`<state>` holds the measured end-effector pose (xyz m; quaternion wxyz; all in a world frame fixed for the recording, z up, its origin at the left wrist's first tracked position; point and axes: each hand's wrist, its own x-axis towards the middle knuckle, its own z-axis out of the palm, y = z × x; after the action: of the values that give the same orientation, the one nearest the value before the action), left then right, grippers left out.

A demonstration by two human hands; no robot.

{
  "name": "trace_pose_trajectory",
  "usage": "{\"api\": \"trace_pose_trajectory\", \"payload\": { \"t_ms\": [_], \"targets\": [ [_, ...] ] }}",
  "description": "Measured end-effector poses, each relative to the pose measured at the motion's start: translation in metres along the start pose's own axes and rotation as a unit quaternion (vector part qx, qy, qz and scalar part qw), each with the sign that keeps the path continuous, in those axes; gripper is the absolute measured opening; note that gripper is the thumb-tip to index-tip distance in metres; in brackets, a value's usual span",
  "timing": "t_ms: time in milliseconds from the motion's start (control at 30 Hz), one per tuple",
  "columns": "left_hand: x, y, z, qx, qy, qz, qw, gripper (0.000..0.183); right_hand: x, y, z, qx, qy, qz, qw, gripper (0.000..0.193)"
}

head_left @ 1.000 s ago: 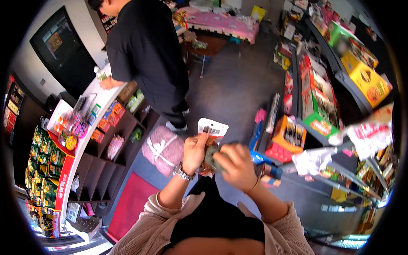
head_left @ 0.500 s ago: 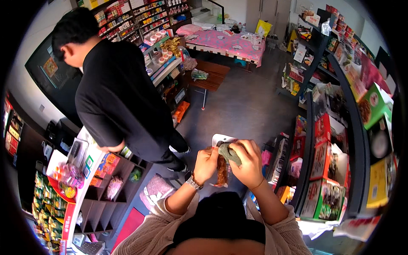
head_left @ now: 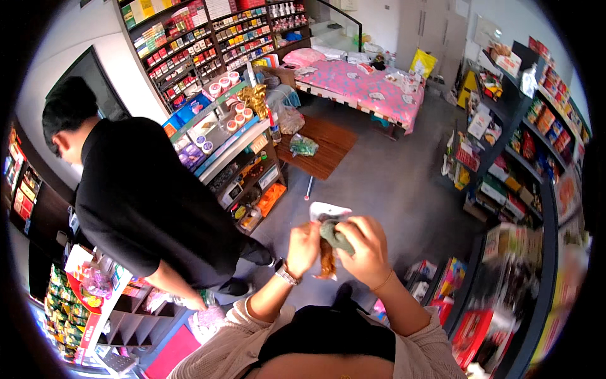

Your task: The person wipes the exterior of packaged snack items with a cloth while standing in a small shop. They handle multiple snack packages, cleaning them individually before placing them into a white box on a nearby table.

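Note:
My left hand (head_left: 303, 247) is closed on the upper side of a clear snack package (head_left: 326, 264) with reddish-brown food in it. Its white top part (head_left: 328, 211) sticks up beyond my fingers. In my right hand (head_left: 367, 250) is a bunched grey-green cloth (head_left: 335, 235), pressed against the front of the package near my left fingertips. The two hands almost meet in front of my body. The cloth and my fingers hide part of the package.
A person in black (head_left: 151, 189) stands close on my left, beside a white-topped counter (head_left: 113, 297). Ahead are a low wooden table (head_left: 331, 148) and a bed with a pink cover (head_left: 360, 88). Dark shelves with packaged goods (head_left: 546, 158) line the right side.
My view has shifted as I moved forward. The cloth has moved slightly left across the package. The person in black has leaned down, one arm now reaching toward the pinkish patterned item near the counter.

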<state>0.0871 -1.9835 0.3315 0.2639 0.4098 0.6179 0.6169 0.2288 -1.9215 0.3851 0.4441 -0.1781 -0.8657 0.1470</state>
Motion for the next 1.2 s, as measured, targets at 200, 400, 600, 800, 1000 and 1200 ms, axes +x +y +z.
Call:
{"api": "trace_pose_trajectory", "payload": {
  "t_ms": [200, 400, 600, 800, 1000, 1200],
  "targets": [
    [0.079, -0.028, 0.038, 0.007, 0.055, -0.031, 0.998, 0.037, 0.051, 0.086, 0.006, 0.031, -0.073, -0.036, 0.996, 0.030],
    [0.188, -0.043, 0.070, -0.123, 0.176, -0.061, 0.975, 0.037, 0.061, 0.179, 0.033, 0.065, -0.173, -0.082, 0.979, 0.029],
    [0.288, -0.054, 0.124, -0.031, 0.102, -0.031, 0.994, 0.035, 0.150, 0.292, 0.023, 0.036, -0.124, -0.053, 0.990, 0.035],
    [0.405, -0.054, 0.189, -0.025, 0.064, 0.038, 0.997, 0.031, 0.245, 0.391, 0.007, -0.025, -0.105, -0.094, 0.990, 0.038],
    [0.501, -0.045, 0.199, -0.075, 0.146, 0.018, 0.986, 0.034, 0.269, 0.466, 0.029, 0.068, -0.174, -0.104, 0.977, 0.032],
    [0.532, -0.059, 0.218, 0.064, 0.174, 0.034, 0.982, 0.033, 0.340, 0.529, 0.051, 0.153, -0.102, -0.112, 0.976, 0.038]
  ]
}}
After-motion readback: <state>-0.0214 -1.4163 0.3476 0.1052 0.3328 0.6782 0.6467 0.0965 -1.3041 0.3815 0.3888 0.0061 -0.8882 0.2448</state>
